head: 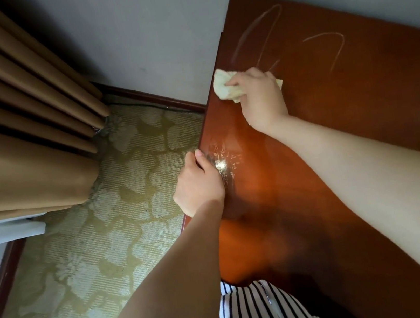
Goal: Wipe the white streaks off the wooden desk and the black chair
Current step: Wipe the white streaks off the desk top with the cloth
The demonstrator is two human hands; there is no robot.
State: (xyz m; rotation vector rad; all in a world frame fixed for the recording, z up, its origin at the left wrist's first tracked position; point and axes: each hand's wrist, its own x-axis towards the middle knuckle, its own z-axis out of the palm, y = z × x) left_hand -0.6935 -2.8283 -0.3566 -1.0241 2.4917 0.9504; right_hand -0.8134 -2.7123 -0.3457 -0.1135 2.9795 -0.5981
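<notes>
In the head view, your right hand (259, 97) clenches the cloth (225, 88) against the desk (361, 122) just beside the white streaks (266, 36), while your left hand (199, 185) curls its fingers over the desk's left edge.

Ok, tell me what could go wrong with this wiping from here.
1. The cloth is bunched small in the right hand, so it may smear the white streaks rather than lift them.
2. The streaks run back toward the wall, beyond the cloth; the far loops could get missed.
3. The left hand grips the glossy desk at its edge and may leave prints.
</notes>
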